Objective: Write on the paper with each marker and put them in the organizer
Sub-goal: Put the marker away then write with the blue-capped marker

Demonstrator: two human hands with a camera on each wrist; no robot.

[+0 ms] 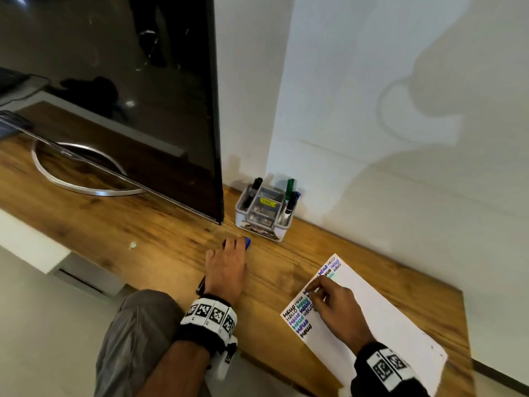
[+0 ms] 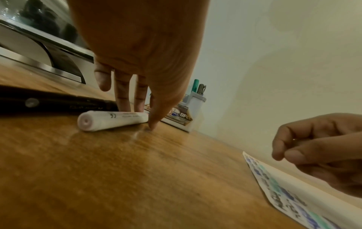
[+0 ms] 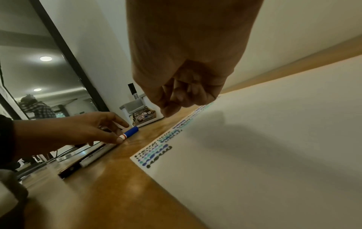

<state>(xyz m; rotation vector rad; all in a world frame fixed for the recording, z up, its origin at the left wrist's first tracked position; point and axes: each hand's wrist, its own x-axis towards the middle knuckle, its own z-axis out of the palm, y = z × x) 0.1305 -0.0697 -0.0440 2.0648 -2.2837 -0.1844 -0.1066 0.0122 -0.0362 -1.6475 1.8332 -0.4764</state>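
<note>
A white marker with a blue cap lies on the wooden table in front of the clear organizer. My left hand reaches down over it, its straight fingers touching the far side of the barrel and the thumb tip on the table at the near side. My right hand hovers over the white paper, fingers curled in with nothing visible in them. Rows of "HELLO" in black, blue and teal fill the paper's left edge. Black and green markers stand in the organizer.
A second, dark marker lies on the table just left of the white one, near my left wrist. A large black screen on a curved metal stand fills the back left. A white wall backs the table, whose front edge runs below my wrists.
</note>
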